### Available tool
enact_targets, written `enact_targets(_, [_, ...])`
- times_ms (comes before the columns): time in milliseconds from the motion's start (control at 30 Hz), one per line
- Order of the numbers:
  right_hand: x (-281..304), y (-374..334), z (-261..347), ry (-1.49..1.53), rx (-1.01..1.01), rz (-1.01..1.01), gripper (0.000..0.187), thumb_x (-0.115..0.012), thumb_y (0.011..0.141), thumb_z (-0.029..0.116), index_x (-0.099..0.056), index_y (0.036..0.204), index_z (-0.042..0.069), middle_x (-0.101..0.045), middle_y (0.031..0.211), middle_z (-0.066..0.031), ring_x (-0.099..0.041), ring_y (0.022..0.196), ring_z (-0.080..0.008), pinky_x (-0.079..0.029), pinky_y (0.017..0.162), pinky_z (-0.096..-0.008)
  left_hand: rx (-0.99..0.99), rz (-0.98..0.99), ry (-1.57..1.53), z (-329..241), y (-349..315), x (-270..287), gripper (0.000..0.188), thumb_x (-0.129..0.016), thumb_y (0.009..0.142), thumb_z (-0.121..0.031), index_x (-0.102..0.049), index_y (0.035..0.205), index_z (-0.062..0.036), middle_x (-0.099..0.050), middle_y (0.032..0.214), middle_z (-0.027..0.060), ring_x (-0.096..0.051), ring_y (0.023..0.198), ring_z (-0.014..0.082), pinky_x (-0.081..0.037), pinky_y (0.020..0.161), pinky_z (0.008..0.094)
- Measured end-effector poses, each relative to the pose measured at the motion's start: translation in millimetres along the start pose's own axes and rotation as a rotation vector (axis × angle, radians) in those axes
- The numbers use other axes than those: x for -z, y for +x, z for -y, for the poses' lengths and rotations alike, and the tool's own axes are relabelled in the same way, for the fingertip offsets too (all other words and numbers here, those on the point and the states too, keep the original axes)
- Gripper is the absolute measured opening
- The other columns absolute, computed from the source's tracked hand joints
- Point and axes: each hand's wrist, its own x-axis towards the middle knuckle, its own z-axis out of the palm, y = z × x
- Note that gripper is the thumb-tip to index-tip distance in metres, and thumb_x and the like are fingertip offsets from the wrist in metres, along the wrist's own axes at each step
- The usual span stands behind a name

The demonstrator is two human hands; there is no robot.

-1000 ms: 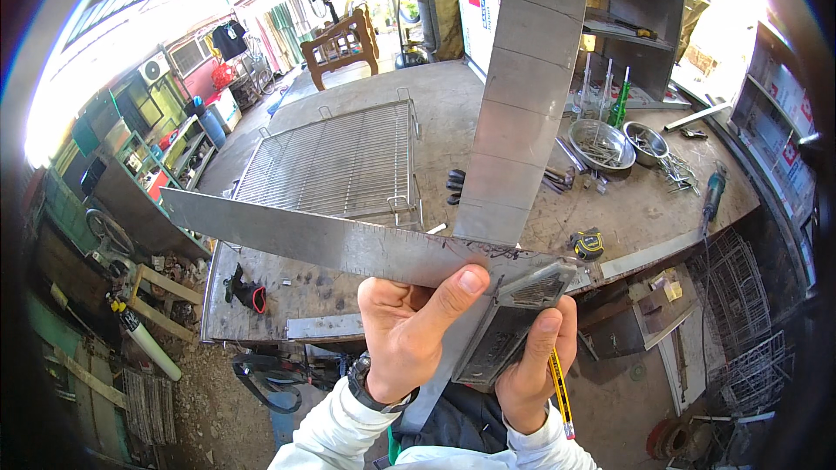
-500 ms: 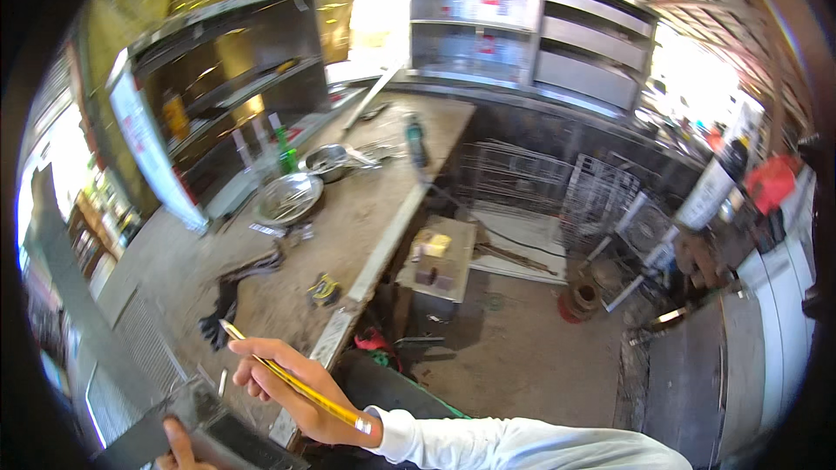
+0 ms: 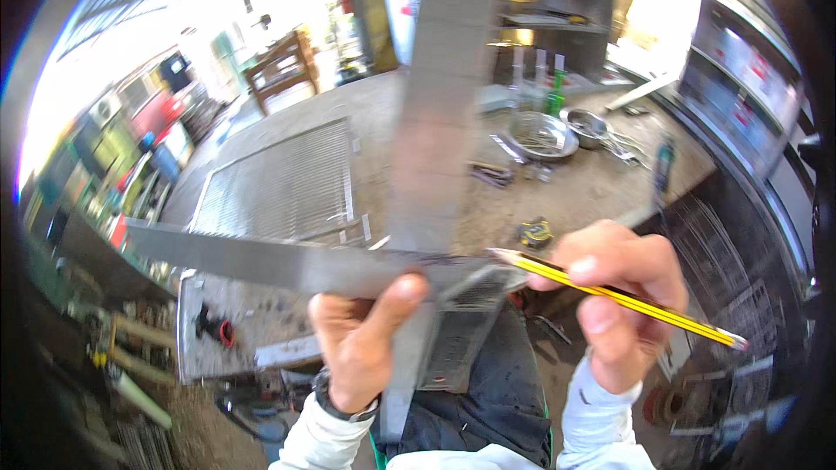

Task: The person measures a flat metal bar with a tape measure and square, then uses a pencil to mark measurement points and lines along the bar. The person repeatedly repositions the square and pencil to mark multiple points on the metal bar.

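My left hand (image 3: 361, 352) is closed, thumb on top, around a flat grey metal strip (image 3: 252, 252) that reaches out to the left. A wider, blurred metal strip (image 3: 440, 104) rises from the same crossing, and another metal piece (image 3: 399, 392) runs down toward my lap. Beside it is a dark slotted part (image 3: 466, 339); how these pieces join is unclear. My right hand (image 3: 627, 278) pinches a yellow-and-black striped pencil (image 3: 688, 322). Its sharpened tip is at the right end of the crossing; whether it touches the metal cannot be made out.
On the workbench (image 3: 383, 100) lie a ribbed metal panel (image 3: 279, 178), a yellow-and-black tape measure (image 3: 534, 233), and a metal bowl (image 3: 568, 150) of small parts near a pan (image 3: 585, 124). A green power tool (image 3: 664, 164) is at the right edge. An open cabinet (image 3: 557, 61) stands behind.
The view has swung left. My left hand, with the metal pieces, is now centrally in sight. My right hand, still holding the pencil, has brought its tip to the metal crossing.
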Motion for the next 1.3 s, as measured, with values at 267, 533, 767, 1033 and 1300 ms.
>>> enact_targets(267, [-8.9,9.6,5.5,-0.182,0.120,0.206,0.020,-0.065,0.084,0.013,-0.062,0.099,0.000,-0.063,0.080,-0.0156,-0.062,0.068,-0.0207,-0.052,0.066,-0.0322,0.023,0.085,-0.039,-19.4,-9.2,3.9,0.015,-0.077,0.092,-0.009,-0.074,0.097,0.0048,-0.070,0.081,0.0025,-0.058,0.071,0.0067,-0.043,0.063,0.0214])
enact_targets(533, [-6.1,17.6,2.4,-0.275,0.157,0.279,0.017,-0.063,0.085,0.009,-0.065,0.098,-0.002,-0.065,0.077,-0.0149,-0.065,0.068,-0.0207,-0.054,0.066,-0.0306,0.063,0.131,-0.099,-14.0,-6.4,1.1,0.015,-0.077,0.093,-0.009,-0.075,0.096,0.0050,-0.070,0.080,0.0022,-0.058,0.071,0.0064,-0.044,0.063,0.0218])
enact_targets(767, [-15.5,20.1,3.7,-0.299,0.128,0.297,0.017,-0.062,0.085,0.007,-0.066,0.099,-0.002,-0.068,0.077,-0.0155,-0.067,0.071,-0.0210,-0.055,0.068,-0.0308,0.081,0.154,-0.122,-11.7,-5.2,4.0,0.014,-0.076,0.093,-0.007,-0.074,0.101,0.0048,-0.072,0.086,0.0030,-0.060,0.076,0.0072,-0.047,0.067,0.0239])
enact_targets(1033, [-28.1,26.7,-1.9,-0.321,0.210,0.332,0.019,-0.062,0.080,0.004,-0.068,0.097,-0.001,-0.071,0.077,-0.0158,-0.070,0.072,-0.0212,-0.056,0.069,-0.0310,0.089,0.190,-0.083,-10.9,-5.9,1.9,0.012,-0.074,0.094,-0.005,-0.074,0.103,0.0035,-0.073,0.090,0.0033,-0.061,0.081,0.0071,-0.048,0.071,0.0236])
enact_targets(1300, [-24.2,34.8,17.1,-0.700,0.279,0.366,0.010,-0.062,0.073,0.010,-0.062,0.078,0.000,-0.063,0.067,-0.0107,-0.058,0.058,-0.0214,-0.045,0.059,-0.0336,0.073,0.095,-0.071,-11.3,-5.2,6.2,0.010,-0.075,0.092,-0.004,-0.074,0.100,0.0028,-0.069,0.081,0.0004,-0.058,0.072,0.0062,-0.043,0.061,0.0240])
